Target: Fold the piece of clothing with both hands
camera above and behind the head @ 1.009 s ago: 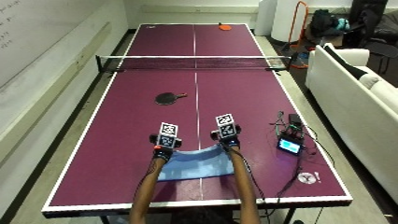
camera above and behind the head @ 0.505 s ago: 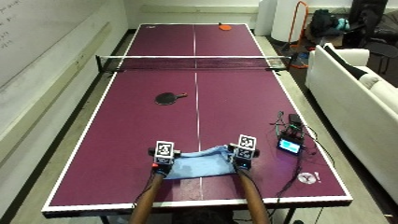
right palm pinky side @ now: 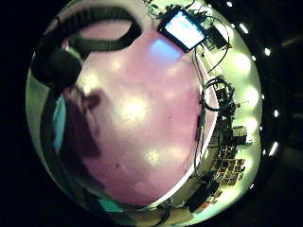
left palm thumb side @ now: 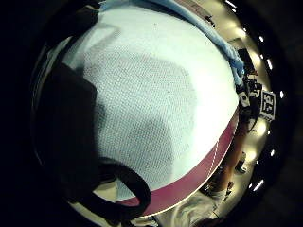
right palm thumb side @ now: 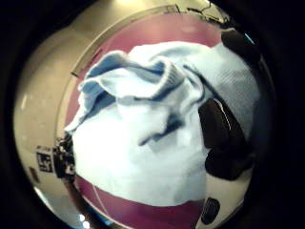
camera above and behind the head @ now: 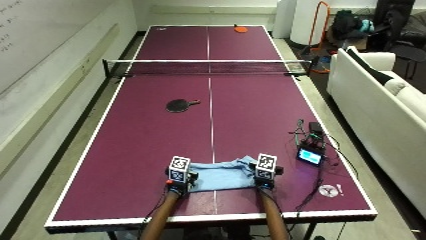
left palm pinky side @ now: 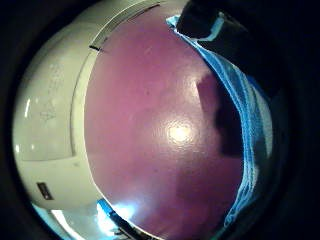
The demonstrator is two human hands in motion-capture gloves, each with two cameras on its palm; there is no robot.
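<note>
Cloth (camera above and behind the head: 219,176), a light blue piece of clothing, lies on the purple table (camera above and behind the head: 133,150) near the person's edge, stretched sideways between the two hands. The left hand (camera above and behind the head: 178,180) is at its left end and the right hand (camera above and behind the head: 265,176) at its right end, both just as near. The right hand's fingers (right palm thumb side: 221,138) curl over the cloth's edge; whether the left hand holds it cannot be told.

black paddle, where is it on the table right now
In the outside view the black paddle lies on the purple table, on the person's left of the white centre line, between the net and the light blue clothing.
</note>
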